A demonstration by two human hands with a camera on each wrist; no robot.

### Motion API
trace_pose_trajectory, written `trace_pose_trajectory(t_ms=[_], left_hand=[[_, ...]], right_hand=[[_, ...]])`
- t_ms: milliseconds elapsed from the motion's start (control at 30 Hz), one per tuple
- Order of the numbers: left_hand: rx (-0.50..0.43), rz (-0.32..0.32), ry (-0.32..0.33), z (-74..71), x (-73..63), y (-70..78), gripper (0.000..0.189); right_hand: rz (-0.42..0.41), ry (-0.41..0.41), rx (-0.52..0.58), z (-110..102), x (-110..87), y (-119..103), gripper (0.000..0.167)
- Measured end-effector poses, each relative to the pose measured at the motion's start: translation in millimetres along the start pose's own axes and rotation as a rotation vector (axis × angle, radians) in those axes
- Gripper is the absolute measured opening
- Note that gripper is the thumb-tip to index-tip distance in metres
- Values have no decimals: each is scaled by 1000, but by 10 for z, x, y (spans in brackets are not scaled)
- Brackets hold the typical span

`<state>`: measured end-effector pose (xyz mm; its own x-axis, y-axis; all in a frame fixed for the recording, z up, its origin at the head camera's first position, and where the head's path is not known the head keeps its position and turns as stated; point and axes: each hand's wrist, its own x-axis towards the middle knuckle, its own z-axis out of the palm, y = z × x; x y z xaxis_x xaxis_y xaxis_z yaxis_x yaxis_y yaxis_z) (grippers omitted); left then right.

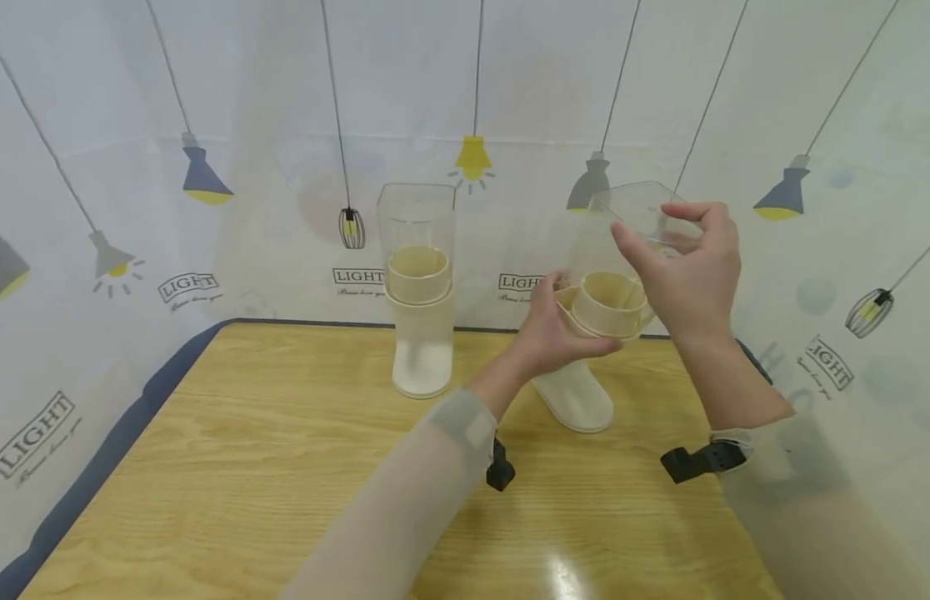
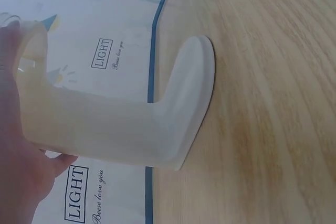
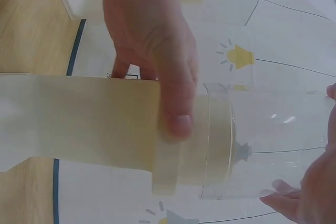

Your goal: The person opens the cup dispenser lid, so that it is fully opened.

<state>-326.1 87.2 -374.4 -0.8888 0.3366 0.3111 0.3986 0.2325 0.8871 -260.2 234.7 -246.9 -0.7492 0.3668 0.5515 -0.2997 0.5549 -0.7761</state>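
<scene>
- The left hand point(image 1: 549, 337) is wrapped round the upper part of the near cream stand point(image 1: 576, 398), thumb toward the wearer and fingertips behind.
- The right hand point(image 1: 693, 271) is curled about the upper end of the near clear container point(image 3: 283, 129), thumb and fingers spread around its sides.
- That container lies between the hands: above the left, within the right's grasp. Its lower edge sits around the cream ring point(image 1: 607, 321) at the stand's top; whether it is fully seated I cannot tell.
- The key relation seems to be the shared line of the two pieces: the container's long axis carries on roughly from the stand's, leaning away to the right as it rises from the left hand to the right.
- The left hand is nearer the joint; the right is farther, up at the rim.
- Below the left hand, the stand's foot is at the table point(image 1: 247, 500); whether it is slightly lifted I cannot tell.
- Left of both hands, an upright second stand point(image 1: 423, 350) bears another clear container point(image 1: 417, 208), untouched.
</scene>
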Motion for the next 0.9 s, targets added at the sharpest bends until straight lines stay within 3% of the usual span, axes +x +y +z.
trace_pose_trajectory(t_ms=[500,667,900], left_hand=[[77,-39,262,298,-208,-1,126],[82,-62,264,311,-222,11,118],[-4,-140,219,253,-214,14,116]], right_hand=[[24,68,71,-295,42,-173,50],[21,90,59,-408,37,-165,48],[75,96,93,-659,52,-61,49]])
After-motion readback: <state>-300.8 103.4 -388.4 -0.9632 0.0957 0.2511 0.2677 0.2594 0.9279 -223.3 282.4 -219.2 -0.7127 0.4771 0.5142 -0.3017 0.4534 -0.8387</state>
